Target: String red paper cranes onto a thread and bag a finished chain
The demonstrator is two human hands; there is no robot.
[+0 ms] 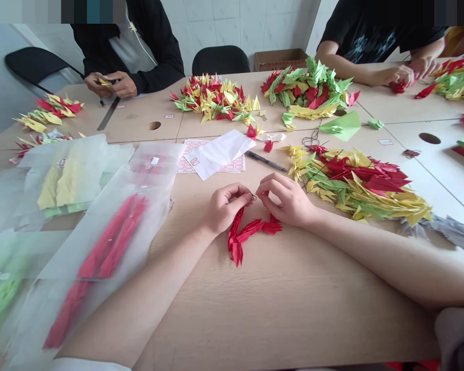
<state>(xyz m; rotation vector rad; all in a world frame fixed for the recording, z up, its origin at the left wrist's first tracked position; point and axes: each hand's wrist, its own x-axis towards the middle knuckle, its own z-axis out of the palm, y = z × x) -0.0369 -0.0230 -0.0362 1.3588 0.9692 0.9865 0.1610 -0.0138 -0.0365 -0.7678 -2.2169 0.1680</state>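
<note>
A string of folded red paper pieces (249, 232) hangs from between my hands and lies curved on the table in front of me. My left hand (230, 206) is closed, pinching the string's end near a small dark loop (254, 197). Just right of the loop, my right hand (286, 198) has its fingertips pinched together at the same string; the thread between them is too thin to make out. A pen (266, 161) lies beyond my hands, beside a white paper slip (222, 154) resting on a sheet of red-printed labels (237, 164).
Clear bags of red strings (112, 237), yellow strings (64, 180) and green strings (3, 304) cover the left. A mixed pile (363, 180) lies right, with more heaps (216, 98) behind. Two people work across the table (294, 309).
</note>
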